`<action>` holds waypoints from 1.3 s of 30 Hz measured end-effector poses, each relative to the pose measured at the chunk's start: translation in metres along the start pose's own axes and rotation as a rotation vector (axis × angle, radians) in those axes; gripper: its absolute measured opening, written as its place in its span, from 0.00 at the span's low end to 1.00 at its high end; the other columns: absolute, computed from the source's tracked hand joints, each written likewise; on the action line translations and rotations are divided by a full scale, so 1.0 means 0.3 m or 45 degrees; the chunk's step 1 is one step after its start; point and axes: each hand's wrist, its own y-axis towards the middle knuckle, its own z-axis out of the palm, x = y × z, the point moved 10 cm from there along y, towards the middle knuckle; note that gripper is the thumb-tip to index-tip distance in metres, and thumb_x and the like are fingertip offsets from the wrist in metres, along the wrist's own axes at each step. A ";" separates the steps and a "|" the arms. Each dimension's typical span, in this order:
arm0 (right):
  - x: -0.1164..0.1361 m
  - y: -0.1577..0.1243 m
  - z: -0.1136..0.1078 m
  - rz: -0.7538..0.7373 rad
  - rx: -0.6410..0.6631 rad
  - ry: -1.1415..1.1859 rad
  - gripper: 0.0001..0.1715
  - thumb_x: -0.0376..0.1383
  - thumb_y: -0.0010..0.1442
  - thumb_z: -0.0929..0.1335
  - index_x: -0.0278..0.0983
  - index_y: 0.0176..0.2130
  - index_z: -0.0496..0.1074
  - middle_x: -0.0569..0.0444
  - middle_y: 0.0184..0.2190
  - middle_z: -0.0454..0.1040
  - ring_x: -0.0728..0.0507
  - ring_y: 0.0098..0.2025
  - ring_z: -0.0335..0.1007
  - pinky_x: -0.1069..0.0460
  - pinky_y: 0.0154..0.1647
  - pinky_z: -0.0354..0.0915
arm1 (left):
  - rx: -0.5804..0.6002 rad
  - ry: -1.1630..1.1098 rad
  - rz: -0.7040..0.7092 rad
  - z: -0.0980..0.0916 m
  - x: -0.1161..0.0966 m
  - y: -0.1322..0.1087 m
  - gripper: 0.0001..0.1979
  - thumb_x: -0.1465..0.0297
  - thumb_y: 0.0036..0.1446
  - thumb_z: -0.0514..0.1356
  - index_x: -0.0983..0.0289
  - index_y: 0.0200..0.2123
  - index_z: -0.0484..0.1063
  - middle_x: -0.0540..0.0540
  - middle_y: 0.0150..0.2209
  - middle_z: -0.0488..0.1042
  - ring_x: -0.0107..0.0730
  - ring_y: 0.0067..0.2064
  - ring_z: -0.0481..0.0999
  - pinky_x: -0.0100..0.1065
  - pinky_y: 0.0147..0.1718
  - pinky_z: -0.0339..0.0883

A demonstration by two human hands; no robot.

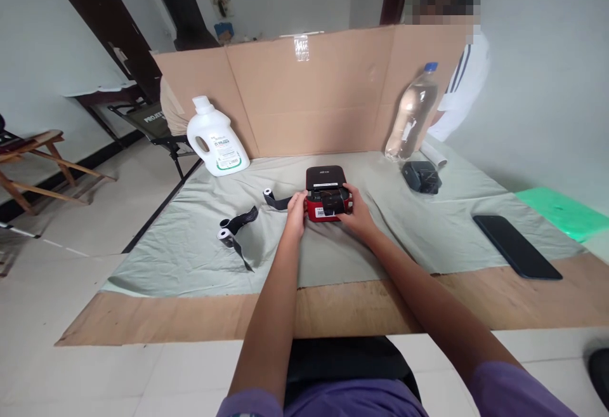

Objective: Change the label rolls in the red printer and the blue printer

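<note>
A small red and black portable label printer (325, 179) sits on the cloth in front of me, its black lid raised. At its open front lies a black roll or strip of paper (333, 202). My left hand (297, 207) grips the printer's left side. On the other side, my right hand (356, 212) has its thumb and fingers around the right edge, close to the black roll; its exact contact with the roll is hard to see. Left of the printer are several partly unwound black paper rolls (225, 235), one trailing a strip toward my left hand.
A white jug (216, 141) and a water bottle (413, 112) stand against a cardboard screen (309, 99). At the right are a dark wrapped object (421, 177), a phone (516, 245) and a green stool (561, 211). Another person (464, 87) is behind the screen.
</note>
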 end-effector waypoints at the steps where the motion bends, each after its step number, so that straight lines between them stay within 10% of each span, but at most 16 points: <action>1: 0.002 0.000 -0.001 -0.012 0.000 -0.007 0.47 0.35 0.49 0.72 0.43 0.65 0.57 0.46 0.55 0.70 0.41 0.43 0.72 0.44 0.44 0.73 | 0.029 -0.038 0.038 0.000 0.000 -0.004 0.21 0.59 0.50 0.67 0.61 0.25 0.57 0.41 0.21 0.54 0.17 0.19 0.54 0.23 0.18 0.44; 26: -0.014 -0.004 0.015 -0.050 0.087 -0.050 0.60 0.41 0.55 0.72 0.45 0.75 0.40 0.43 0.65 0.62 0.34 0.62 0.64 0.39 0.56 0.70 | -0.034 0.034 0.263 -0.028 -0.003 -0.073 0.17 0.58 0.59 0.62 0.61 0.26 0.61 0.45 0.22 0.58 0.24 0.22 0.56 0.27 0.22 0.51; 36: 0.106 0.151 -0.166 -0.082 -0.018 -0.115 0.22 0.32 0.57 0.61 0.40 0.45 0.79 0.50 0.46 0.80 0.42 0.40 0.76 0.44 0.45 0.72 | -0.049 0.049 0.252 -0.031 0.012 -0.050 0.15 0.61 0.58 0.61 0.61 0.26 0.61 0.45 0.22 0.57 0.23 0.23 0.55 0.27 0.23 0.50; 39: 0.173 0.302 -0.046 -0.084 0.296 -0.442 0.21 0.32 0.59 0.62 0.39 0.44 0.80 0.50 0.39 0.82 0.41 0.39 0.77 0.46 0.45 0.71 | -0.063 0.057 0.273 -0.034 0.007 -0.045 0.16 0.60 0.58 0.61 0.61 0.26 0.61 0.44 0.23 0.57 0.23 0.24 0.55 0.26 0.24 0.51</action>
